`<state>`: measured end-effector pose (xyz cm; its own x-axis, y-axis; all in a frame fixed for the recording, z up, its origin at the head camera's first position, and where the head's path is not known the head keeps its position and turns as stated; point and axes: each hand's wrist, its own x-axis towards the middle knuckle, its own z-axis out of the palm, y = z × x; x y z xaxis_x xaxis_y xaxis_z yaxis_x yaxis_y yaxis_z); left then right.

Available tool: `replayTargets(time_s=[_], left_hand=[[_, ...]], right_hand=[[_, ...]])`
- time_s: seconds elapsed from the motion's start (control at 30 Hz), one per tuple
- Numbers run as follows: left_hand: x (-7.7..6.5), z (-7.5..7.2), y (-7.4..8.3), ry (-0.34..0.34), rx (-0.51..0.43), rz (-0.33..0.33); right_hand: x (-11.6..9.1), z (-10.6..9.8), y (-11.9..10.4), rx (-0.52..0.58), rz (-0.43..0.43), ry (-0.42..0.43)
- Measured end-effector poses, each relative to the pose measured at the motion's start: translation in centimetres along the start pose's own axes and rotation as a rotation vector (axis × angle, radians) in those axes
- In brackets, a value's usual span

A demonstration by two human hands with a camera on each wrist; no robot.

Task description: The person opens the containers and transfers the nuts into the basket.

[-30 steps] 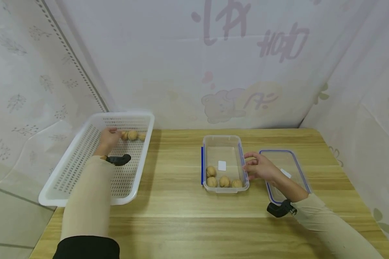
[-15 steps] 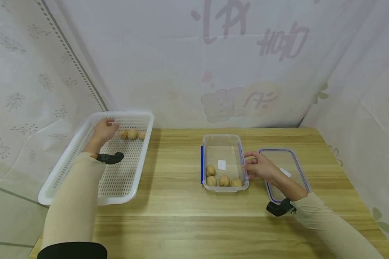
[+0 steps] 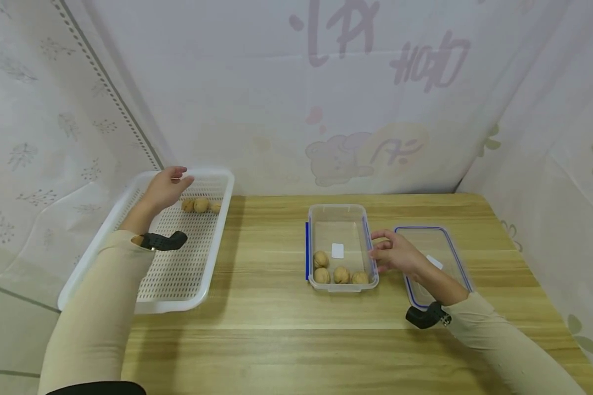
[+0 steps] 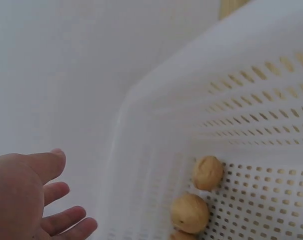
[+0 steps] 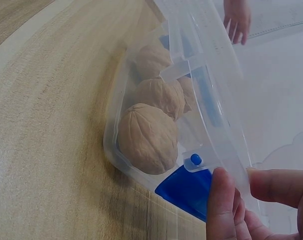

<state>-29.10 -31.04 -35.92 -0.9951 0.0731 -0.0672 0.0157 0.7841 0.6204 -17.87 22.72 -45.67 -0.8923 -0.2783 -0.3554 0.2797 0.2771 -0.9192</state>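
Note:
My left hand (image 3: 167, 189) is raised over the back of a white perforated plastic basket (image 3: 210, 274), fingers apart, with nothing in it. Just below and to its right, walnuts (image 3: 201, 205) lie along the basket's back wall. The left wrist view has those walnuts (image 4: 190, 213) inside the corner, with the hand out past the rim. At the centre of the table stands a lidless clear plastic food box (image 3: 343, 211) with several walnuts (image 3: 342, 275) at its near end. My right hand (image 3: 397, 255) pinches its right wall, thumb and fingers (image 5: 221, 200) on either side of the rim.
A clear lid with a blue seal (image 3: 437, 233) lies on the wooden table (image 3: 277, 351) under the right forearm. Printed cloth (image 3: 257, 109) hangs behind and at both sides. A black wrist camera (image 3: 165, 241) sticks out from the left wrist.
My left hand has come up from beside the walnuts in the basket, first leftward, then farther back over the rim. The right hand keeps its place at the box.

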Motion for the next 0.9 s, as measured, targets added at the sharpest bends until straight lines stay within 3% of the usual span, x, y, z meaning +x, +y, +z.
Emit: replayTargets(time_s=[0.37,0.53,0.9], left_hand=[[-0.9,0.0,4.2,-0.104,0.043,0.135],[-1.3,0.7,5.9,-0.136,0.09,0.209],[-1.8,2.6,8.3,-0.204,0.144,0.282]], right_hand=[[-0.1,0.0,0.0,0.01,0.0,-0.003],[-0.2,0.0,0.0,0.013,-0.001,-0.002],[-0.3,0.2,-0.2,0.003,0.004,-0.001]])
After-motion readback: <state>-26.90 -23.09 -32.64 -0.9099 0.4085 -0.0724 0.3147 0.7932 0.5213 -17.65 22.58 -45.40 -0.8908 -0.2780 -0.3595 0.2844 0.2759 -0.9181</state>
